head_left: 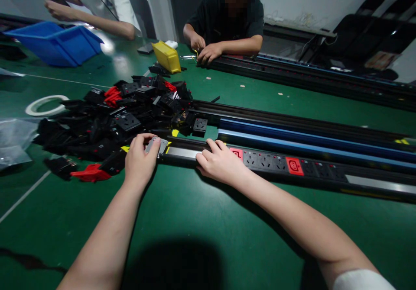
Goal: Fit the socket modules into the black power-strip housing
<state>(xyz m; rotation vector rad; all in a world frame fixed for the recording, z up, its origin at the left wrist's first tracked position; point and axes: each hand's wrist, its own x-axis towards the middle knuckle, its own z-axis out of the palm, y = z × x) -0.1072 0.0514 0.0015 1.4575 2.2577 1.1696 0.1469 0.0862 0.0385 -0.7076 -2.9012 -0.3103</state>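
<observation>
A long black power strip (267, 161) with black and red sockets lies across the green table. At its left end, my left hand (140, 158) is closed on a small grey metal end piece (157, 146), thumb on top. Whether that piece is fixed to the strip I cannot tell. My right hand (218, 160) grips the strip just left of the first red socket (237, 153), its fingers curled over the far edge. A silver band (182, 152) shows along the strip between both hands. The undersides of the fingers are hidden.
Behind my left hand is a heap of loose socket modules (126, 121). Blue-black rails (312, 143) lie beyond the strip. A blue bin (61, 43), a yellow bin (167, 56) and a tape roll (47, 104) stand around. Two other people (227, 26) work across the table.
</observation>
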